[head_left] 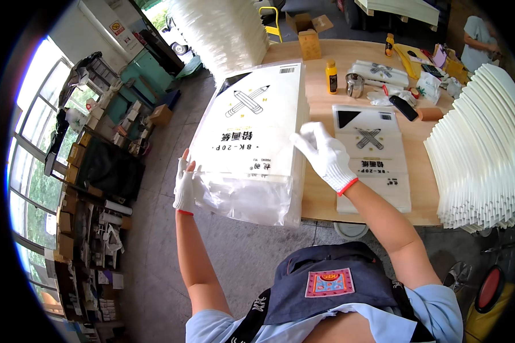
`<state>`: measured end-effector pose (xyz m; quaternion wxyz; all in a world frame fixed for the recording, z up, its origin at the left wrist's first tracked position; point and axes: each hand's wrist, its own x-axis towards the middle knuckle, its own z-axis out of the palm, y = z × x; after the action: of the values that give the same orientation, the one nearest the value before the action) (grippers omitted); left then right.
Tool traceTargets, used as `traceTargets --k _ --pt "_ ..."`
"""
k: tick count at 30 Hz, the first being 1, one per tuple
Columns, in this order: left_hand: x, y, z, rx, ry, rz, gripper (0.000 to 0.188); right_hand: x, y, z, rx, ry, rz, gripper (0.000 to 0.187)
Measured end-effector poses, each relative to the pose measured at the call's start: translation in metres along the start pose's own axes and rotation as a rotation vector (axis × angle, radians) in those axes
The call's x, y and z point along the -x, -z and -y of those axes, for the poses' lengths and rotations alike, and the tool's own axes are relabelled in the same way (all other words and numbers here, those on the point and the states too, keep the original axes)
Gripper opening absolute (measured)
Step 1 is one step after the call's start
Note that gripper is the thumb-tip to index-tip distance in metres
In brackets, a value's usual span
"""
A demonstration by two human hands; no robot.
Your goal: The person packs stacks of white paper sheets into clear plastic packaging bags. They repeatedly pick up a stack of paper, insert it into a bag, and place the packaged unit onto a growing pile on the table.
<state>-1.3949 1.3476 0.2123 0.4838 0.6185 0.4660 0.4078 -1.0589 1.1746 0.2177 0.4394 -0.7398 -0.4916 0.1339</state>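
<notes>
In the head view, a pale wooden table [317, 200] fills the middle of a workshop with a grey floor [154, 240], windows [40, 228] and loaded shelves [68, 206] along the left wall. A thick pile of clear-wrapped packets [249, 131] sits at the table's left side, its near end jutting past the edge. The left hand [184, 186], in a white glove with bare fingertips, lies against the pile's left side; the right hand [325, 154], gloved too, is at its right edge with fingers bent and thumb out — whether either one grips firmly, I cannot tell. Flatter packets [375, 171] lie to the right, near a leaning stack of white sheets [480, 154]. Beyond stand a yellow bottle [332, 78], a jar [355, 86] and an open cardboard box [310, 46]; another person [478, 43] is at the far right. As for print, both sets of packets bear crossed pencils, dark lettering, a black corner and a barcode — the writing faces away from the wearer, upside down. A wall sign [117, 28] shows a red ring, and the dark apron [326, 286] has a bright pink-edged patch.
</notes>
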Motion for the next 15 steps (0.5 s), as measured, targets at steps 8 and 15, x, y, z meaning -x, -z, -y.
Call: traceTargets --k 8,15 --pt "-0.018 0.011 0.069 0.526 0.138 0.021 0.053 -0.011 -0.056 -0.013 -0.368 -0.008 0.050 0.096" --pt "0.075 -0.078 0.197 0.220 -0.035 -0.223 0.067 0.086 -0.024 0.018 0.307 0.793 0.222 0.050"
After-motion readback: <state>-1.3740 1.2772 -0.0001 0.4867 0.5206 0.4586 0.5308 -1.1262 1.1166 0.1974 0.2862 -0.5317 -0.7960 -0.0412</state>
